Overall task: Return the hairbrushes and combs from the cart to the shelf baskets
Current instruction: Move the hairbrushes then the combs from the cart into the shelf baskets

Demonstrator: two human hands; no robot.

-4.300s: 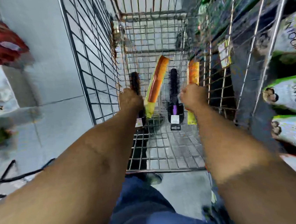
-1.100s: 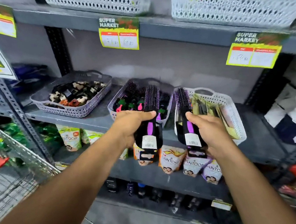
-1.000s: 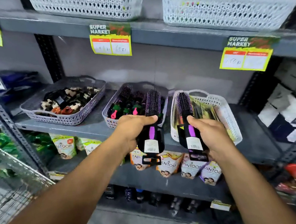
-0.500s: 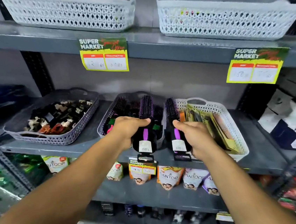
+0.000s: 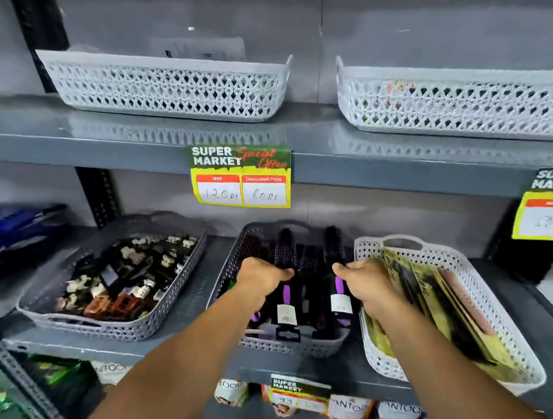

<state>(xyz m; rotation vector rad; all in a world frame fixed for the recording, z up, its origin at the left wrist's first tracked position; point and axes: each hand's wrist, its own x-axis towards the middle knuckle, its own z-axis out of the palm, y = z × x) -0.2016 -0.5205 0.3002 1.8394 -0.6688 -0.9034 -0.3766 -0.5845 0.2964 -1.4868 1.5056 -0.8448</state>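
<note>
My left hand grips a black hairbrush with a purple stripe by its handle, and my right hand grips a second black and purple hairbrush. Both brushes are inside the grey hairbrush basket on the middle shelf, bristle heads pointing to the back, lying among several other brushes. Just right of it stands a white basket with packaged combs. The cart is out of view.
A grey basket of hair clips sits to the left on the same shelf. Two white lattice baskets stand on the shelf above. Price tags hang from the shelf edge. Sachets hang below the middle shelf.
I turned from the cart to the shelf with a brush in each hand. Over the last second both hands moved forward and lowered the brushes into the grey basket.
</note>
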